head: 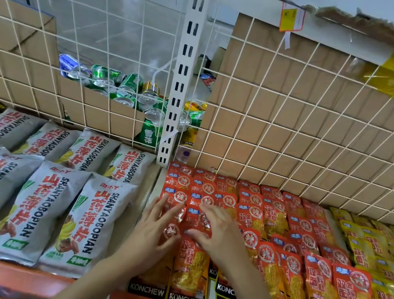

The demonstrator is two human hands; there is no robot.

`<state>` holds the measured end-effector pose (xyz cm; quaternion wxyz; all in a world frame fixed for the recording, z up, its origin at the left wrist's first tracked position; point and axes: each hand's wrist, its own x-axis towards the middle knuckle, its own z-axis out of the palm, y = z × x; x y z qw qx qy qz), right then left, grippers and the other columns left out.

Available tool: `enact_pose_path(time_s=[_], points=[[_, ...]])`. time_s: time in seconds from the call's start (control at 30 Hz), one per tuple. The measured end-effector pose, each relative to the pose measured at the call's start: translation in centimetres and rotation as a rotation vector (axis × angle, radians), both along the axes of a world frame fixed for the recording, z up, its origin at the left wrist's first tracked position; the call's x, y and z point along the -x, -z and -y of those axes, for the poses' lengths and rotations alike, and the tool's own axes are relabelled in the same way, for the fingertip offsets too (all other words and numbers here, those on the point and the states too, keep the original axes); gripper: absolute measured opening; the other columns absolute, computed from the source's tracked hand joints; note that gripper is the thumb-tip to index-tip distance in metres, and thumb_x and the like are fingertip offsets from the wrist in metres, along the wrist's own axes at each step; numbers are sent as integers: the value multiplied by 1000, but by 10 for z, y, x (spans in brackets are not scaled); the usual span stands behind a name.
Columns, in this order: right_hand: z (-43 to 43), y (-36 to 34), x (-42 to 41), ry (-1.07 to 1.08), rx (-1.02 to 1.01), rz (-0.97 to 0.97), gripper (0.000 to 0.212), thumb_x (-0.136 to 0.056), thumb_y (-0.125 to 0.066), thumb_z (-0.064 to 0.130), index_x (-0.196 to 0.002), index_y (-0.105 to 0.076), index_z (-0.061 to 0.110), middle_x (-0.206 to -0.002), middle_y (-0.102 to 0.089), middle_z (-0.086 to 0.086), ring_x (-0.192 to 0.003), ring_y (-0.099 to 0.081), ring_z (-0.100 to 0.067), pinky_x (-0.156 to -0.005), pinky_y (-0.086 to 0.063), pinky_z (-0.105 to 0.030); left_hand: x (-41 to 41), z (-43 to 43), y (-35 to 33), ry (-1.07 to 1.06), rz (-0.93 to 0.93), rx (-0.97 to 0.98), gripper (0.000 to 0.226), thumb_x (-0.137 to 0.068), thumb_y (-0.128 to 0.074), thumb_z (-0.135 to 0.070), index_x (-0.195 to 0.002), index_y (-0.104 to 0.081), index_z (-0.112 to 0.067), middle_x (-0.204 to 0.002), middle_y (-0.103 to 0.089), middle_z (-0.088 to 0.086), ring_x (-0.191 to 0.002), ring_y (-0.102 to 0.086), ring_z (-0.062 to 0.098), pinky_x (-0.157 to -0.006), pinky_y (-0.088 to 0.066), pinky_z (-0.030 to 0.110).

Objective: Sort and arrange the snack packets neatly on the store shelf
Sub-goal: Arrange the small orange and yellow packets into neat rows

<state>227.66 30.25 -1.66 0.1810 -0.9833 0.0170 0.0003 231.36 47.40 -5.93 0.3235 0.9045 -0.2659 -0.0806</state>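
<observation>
Both hands flat on the red snack packets (191,274), lower centre of frame.

Nearest, the orange shelf edge (11,272) runs along the bottom. My left hand (152,231) and right hand (217,234) lie side by side, palms down, fingers straight and spread wide, pressing the overlapping red snack packets directly beneath them and gripping nothing. Grey packets (31,204) lie lower left, yellow packets (384,245) far right. Beyond stands a white wire grid (299,130), with drink cans (127,89) behind it.

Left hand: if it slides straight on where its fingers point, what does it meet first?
The left hand lies flat on the red packets, fingers toward the shelf back. First come the rear red packets, then probably the wire grid; depth is unclear.
</observation>
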Motion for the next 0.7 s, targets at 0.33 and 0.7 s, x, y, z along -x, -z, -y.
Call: enact_pose_path(time_s=[0.33,0.7], points=[[3,3,1,-16,-17,42,60,-87,-56,46,-140,-37,25,-148,-34,8,-137,-26,-8,-113,-17,-26,3,3,2,-54,58,-80,64,-64,-5,-73,-126,1,-59,-140,25,-19,-133,27,3,-114,2,31],[5,5,-1,-18,2,55,60,-84,-58,49,-137,-42,27,-144,-39,10,-133,-32,-7,-111,-21,-27,3,2,2,-82,29,-101,94,-61,-1,-75,-147,-1,-37,-143,24,-18,-134,21,2,-115,0,31]])
